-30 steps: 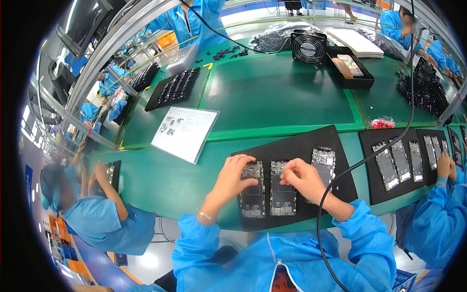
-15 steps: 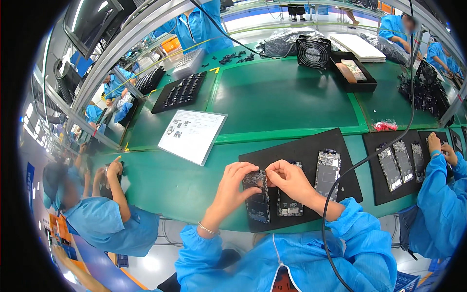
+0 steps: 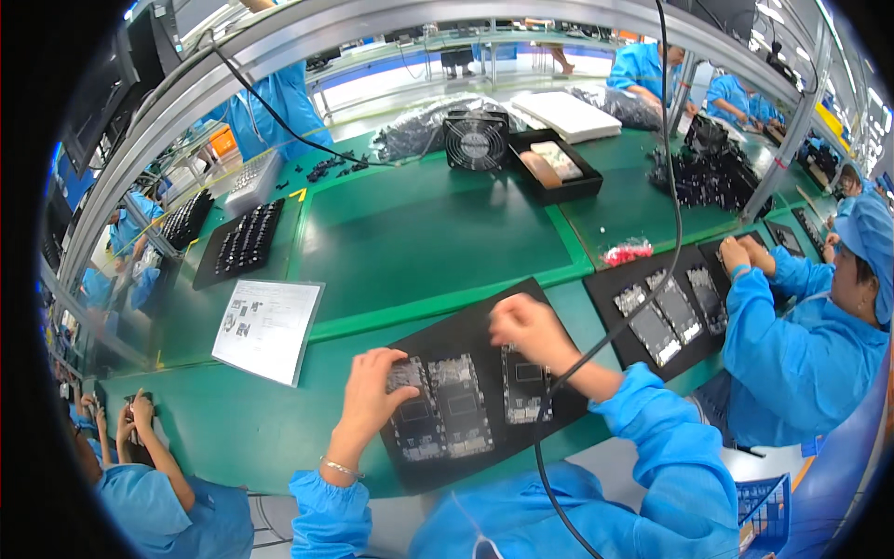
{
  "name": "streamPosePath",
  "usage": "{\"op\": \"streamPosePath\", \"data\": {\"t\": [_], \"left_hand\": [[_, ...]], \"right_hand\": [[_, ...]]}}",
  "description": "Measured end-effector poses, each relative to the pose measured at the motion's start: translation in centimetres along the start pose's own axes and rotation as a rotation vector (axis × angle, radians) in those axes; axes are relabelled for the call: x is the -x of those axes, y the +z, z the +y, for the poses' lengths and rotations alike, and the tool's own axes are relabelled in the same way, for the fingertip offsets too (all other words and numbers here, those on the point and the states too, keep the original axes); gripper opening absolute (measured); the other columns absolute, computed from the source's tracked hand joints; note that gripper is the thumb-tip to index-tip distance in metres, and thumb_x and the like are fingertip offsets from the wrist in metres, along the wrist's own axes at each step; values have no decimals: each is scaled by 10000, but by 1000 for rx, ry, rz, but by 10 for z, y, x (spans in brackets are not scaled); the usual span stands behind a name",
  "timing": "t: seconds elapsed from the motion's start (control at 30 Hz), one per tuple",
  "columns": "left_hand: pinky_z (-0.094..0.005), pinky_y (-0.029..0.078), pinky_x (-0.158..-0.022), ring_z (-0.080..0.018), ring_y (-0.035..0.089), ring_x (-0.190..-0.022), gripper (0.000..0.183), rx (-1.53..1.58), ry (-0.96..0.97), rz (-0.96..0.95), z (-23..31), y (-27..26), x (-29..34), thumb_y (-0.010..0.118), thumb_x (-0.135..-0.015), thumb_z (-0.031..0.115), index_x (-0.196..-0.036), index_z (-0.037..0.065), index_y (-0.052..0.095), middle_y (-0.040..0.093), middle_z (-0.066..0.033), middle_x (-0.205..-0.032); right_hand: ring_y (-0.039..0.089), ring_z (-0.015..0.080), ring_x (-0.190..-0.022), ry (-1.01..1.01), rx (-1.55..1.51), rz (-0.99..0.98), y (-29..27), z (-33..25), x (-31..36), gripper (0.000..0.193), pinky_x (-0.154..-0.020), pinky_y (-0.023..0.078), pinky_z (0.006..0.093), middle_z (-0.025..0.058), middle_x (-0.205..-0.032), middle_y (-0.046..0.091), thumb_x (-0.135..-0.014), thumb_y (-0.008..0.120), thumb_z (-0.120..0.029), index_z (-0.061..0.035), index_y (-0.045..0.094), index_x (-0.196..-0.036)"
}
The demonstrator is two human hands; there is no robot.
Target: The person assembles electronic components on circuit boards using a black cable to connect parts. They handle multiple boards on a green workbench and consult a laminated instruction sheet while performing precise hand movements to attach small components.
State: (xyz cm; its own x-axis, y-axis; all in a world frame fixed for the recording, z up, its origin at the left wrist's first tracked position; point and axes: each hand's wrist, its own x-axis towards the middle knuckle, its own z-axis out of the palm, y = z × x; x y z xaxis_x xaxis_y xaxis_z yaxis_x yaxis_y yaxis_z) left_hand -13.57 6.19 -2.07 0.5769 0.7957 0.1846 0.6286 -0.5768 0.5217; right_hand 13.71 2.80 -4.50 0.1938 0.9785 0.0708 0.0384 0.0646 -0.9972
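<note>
My left hand point(image 3: 371, 393) arches over the upper end of the leftmost opened phone with a bare circuit board point(image 3: 418, 415), thumb and fingertips holding it against a black mat point(image 3: 507, 438). A second opened phone point(image 3: 461, 405) lies right beside it. My right hand point(image 3: 531, 328) is lifted over the mat, its curled fingers smeared by motion; whether it holds anything is not visible. Below that hand, a third opened phone point(image 3: 523, 396) lies on the mat, partly covered by my wrist and a hanging black cable point(image 3: 596, 349).
A printed sheet point(image 3: 270, 331) lies left of the mat. Beyond are a black fan point(image 3: 476, 140), a black box point(image 3: 556, 172) and a tray of small parts point(image 3: 244, 240). Small red pieces point(image 3: 628, 252) lie near a co-worker's mat of phones point(image 3: 652, 326). The co-worker point(image 3: 792, 307) sits at right.
My view has turned to the right. My right hand has moved away from the leftmost phone and up over the mat; my left hand stays at that phone, which now lies beside the second.
</note>
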Motion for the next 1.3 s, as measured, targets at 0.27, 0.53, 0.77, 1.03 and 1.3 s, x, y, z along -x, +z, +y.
{"op": "streamPosePath", "data": {"t": [0.27, 0.53, 0.77, 1.03, 1.3], "left_hand": [[-390, 417, -926, -294, 455, -1134, 673, 260, -347, 377, -47, -15, 38, 717, -757, 294, -1274, 11, 393, 464, -165, -1208], [-351, 475, -864, -233, 534, -1029, 569, 1247, -916, 670, -174, -49, 67, 679, -810, 190, -1247, -28, 386, 506, -160, -1136], [-351, 496, -849, -217, 559, -1019, 447, 1336, -734, 764, -169, -28, 69, 545, -868, 19, -1272, 44, 356, 546, -116, -1127], [-347, 479, -860, -203, 529, -1090, 516, 1213, -395, 802, -43, -17, 191, 515, -894, 52, -1344, 73, 263, 504, -106, -1217], [-319, 452, -847, -170, 525, -1063, 550, 1206, -153, 870, 57, 23, 209, 546, -885, 67, -1354, 65, 261, 513, -92, -1227]], "right_hand": [[567, 314, -709, -562, 1552, 614, -277, 48, -42, 50, -644, 475, 394, 142, -750, 557, -770, 543, -51, -59, 541, -819], [539, 385, -973, -297, 1607, 179, -260, 56, -39, 266, -841, 436, 422, 210, -1082, 546, -819, 463, -2, 10, 540, -1073], [575, 307, -872, -342, 1230, 71, -224, -13, 30, 237, -777, 466, 337, 172, -964, 583, -844, 506, -7, 25, 542, -1077], [528, 74, -618, 175, 674, -494, -169, -28, 121, 169, -554, 459, 245, 27, -777, 610, -893, 530, -96, -46, 609, -1033], [524, 223, -1120, -56, 114, -945, 25, -9, 138, 627, -887, 467, 331, 165, -1260, 484, -837, 642, -137, -7, 314, -1355]]}}
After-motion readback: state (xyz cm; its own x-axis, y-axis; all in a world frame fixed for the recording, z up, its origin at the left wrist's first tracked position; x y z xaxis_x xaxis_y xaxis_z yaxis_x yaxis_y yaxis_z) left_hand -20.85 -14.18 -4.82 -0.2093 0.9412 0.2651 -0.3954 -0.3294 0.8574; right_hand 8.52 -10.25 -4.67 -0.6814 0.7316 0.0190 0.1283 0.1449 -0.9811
